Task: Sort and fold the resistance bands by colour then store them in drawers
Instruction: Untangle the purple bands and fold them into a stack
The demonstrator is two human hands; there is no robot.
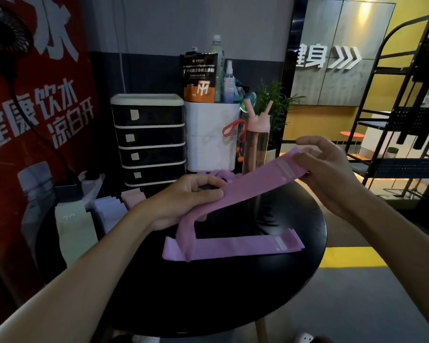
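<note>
Fingers (208,193) of the left hand (181,201) are curled round the lower stretch of a purple resistance band (253,180), thumb on top, so that end is definitely pinched. Up at about 2 o'clock the other end is gripped by the right hand (332,174), with its fingers (307,160) closed on it right by the pale printed label. So the band is held up off the round black desk (282,280), stretched on a slant from 2 o'clock down toward the middle. Its loose tail is draped down and looks to be touching a second purple band (233,246), which is laid out flat across the middle of the desk, running 9 to 3.

More purple is bunched in a heap (219,175) at 12 o'clock, just behind the left hand. Sorted piles are lined up along the 9 to 10 o'clock edge: a pale green stack (72,226), then a lavender-white stack (107,206), then a pink stack (131,196) nearest the drawers. A drawer unit (149,142) is parked at 11 o'clock, four dark drawers in a white frame, all pushed in, each tagged with a small pale label. Beside it at 12 a white tub (208,149) is stuffed with bottles and an orange-and-black pouch, and a pink water bottle (255,144) is stood at 1 o'clock.
</note>
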